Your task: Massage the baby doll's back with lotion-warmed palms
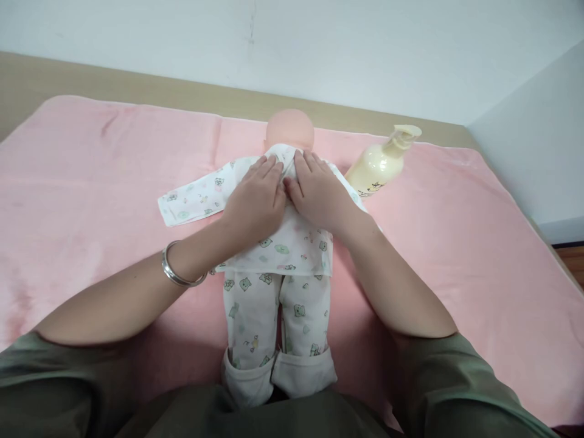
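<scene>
A doll with a bare, smooth head [290, 128] lies on a pink mat [438, 255], dressed in a white printed top [283, 246] and matching trousers [298, 310] with turned-up cuffs. My left hand [258, 198] rests on the upper part of the top, fingers extended toward the neck. Beside it, my right hand [319, 194] lies on the cloth too, its fingers stretched out and its thumb pointing at my left hand. Neither hand holds anything that shows. One sleeve [196, 196] spreads out to the left; the right sleeve is mostly hidden by my right arm.
A pale yellow pump bottle [376, 167] lies tilted on the mat, to the right of the doll's head. Behind the mat runs the wooden table edge [182, 89], against a white wall [319, 48].
</scene>
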Available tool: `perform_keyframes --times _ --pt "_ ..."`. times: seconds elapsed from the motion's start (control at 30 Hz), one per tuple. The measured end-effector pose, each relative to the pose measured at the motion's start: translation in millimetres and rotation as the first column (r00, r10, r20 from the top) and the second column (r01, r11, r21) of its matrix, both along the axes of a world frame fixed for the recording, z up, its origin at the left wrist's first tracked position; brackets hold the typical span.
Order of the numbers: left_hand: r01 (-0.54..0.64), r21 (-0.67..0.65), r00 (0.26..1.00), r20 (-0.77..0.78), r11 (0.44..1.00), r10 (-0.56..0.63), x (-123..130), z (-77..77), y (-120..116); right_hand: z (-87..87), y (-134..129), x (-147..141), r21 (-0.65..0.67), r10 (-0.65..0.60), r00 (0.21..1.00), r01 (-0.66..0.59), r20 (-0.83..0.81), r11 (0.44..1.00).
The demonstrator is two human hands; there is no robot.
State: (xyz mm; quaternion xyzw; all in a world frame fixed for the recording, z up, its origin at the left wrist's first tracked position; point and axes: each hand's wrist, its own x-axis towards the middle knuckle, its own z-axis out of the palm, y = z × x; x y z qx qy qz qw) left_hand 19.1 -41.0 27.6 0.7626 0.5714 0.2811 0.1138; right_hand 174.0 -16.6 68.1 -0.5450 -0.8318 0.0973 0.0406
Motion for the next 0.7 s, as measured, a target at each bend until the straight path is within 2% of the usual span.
perform_keyframes --times 0.1,0.2,0.27,0.4,0.5,0.57,0.7 --pt "-0.050 -0.043 0.996 0.070 0.998 0.053 -11.2 -0.7 22.1 -3.2 -22.8 -13.5 0.089 -0.076 0.997 0.076 -0.001 0.993" --pt "-0.080 -0.093 0.994 0.072 0.993 0.086 -17.4 -1.9 35.5 -10.4 -34.7 -21.0 0.170 -0.071 0.997 0.076 -0.034 0.983" --pt "-0.078 -0.073 0.996 0.040 0.994 0.081 -15.2 -2.1 31.1 -12.9 -29.7 -19.2 0.158 -0.060 0.995 0.071 -0.074 0.985" --pt "-0.051 0.021 0.998 -0.035 0.998 0.052 -0.4 -1.4 -0.7 -13.0 -1.0 -8.3 0.041 -0.107 0.981 0.115 -0.165 0.993" --pt "-0.030 0.017 0.998 -0.054 0.999 0.031 7.2 1.0 -14.7 -12.8 11.9 -5.1 0.014 -0.129 0.974 0.134 -0.185 0.991" --pt "-0.043 -0.014 0.999 -0.026 0.999 0.043 5.5 2.8 -10.0 -11.7 9.2 -6.7 0.031 -0.131 0.978 0.137 -0.163 0.990" --pt "-0.090 -0.065 0.994 0.053 0.994 0.094 -9.4 2.1 18.8 -5.4 -16.7 -12.9 0.030 -0.096 0.991 0.099 -0.094 0.995"
